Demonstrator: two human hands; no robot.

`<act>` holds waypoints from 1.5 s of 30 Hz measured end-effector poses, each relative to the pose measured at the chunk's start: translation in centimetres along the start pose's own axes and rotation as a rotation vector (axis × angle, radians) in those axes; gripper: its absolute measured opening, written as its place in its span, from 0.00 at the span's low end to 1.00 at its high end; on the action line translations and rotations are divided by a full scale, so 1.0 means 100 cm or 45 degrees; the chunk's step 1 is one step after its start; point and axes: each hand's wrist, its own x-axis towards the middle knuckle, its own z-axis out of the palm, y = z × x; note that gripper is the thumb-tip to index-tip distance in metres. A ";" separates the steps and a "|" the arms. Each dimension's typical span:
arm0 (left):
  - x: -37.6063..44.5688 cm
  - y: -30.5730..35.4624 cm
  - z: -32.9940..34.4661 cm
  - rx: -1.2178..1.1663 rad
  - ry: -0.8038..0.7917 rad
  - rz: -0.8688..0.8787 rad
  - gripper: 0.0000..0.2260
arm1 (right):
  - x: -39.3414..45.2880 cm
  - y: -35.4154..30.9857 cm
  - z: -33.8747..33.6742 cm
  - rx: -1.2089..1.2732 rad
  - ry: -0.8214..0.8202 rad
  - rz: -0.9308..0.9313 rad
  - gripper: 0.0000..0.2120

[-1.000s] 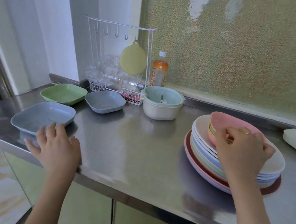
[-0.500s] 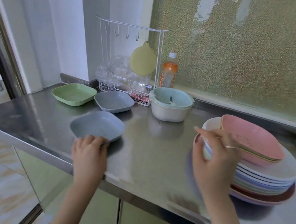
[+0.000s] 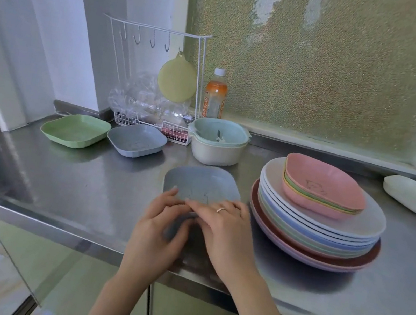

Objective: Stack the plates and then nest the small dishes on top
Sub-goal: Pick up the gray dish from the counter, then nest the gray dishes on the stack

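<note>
Both hands meet at the near rim of a grey-blue square dish, which sits tilted up off the steel counter just left of the plate stack. Left hand: fingers curled under and around the dish's near-left edge, thumb on top, pinching the rim. Right hand: fingers laid flat and together across the near rim, ring visible; whether the thumb closes underneath I cannot tell. Plate stack: round plates in several colours, widest at the bottom, near rim close to the counter's front edge. Nested on top, toward the back-left of the top plate, are small dishes with a pink dish uppermost; bare plate surface remains to their right and front. Far left, near the wall: green square dish and a second grey-blue dish, just beside each other. Behind them a white wire rack with a bottle at its right, and a lidded bowl in front of the bottle. Pale dish at far right. Open counter lies left of the hands, between them and the left edge.
</note>
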 end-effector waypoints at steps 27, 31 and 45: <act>0.005 0.024 0.028 0.120 -0.264 -0.479 0.20 | -0.009 0.102 -0.081 -0.345 0.336 0.542 0.12; 0.039 -0.004 0.009 0.232 -0.113 -0.586 0.17 | -0.010 0.080 -0.069 -0.308 0.635 0.623 0.18; 0.142 -0.124 -0.055 0.643 0.282 -0.985 0.21 | 0.120 -0.019 0.081 0.010 -0.055 -0.045 0.26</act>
